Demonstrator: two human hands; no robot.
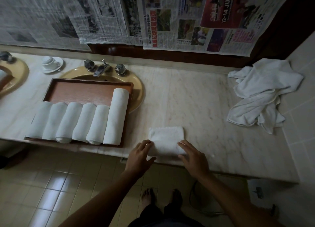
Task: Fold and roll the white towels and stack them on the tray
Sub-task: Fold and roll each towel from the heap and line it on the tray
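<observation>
Grip: left hand [139, 156], right hand [193, 156] lay flat-fingered on towel [166, 138] | step: rolling | next: even pressure, then tray [88, 90].

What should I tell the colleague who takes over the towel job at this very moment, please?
Left hand: open, fingers on the left edge of the folded towel.
Right hand: open, fingers on its right edge.
The folded towel lies flat on the counter, near the front edge, right of the tray.
Done: six rolled towels lie side by side in the tray, which sits over the sink.
Left: roll this towel and put it in the tray, then fold and roll the loose pile at the counter's right end.
</observation>
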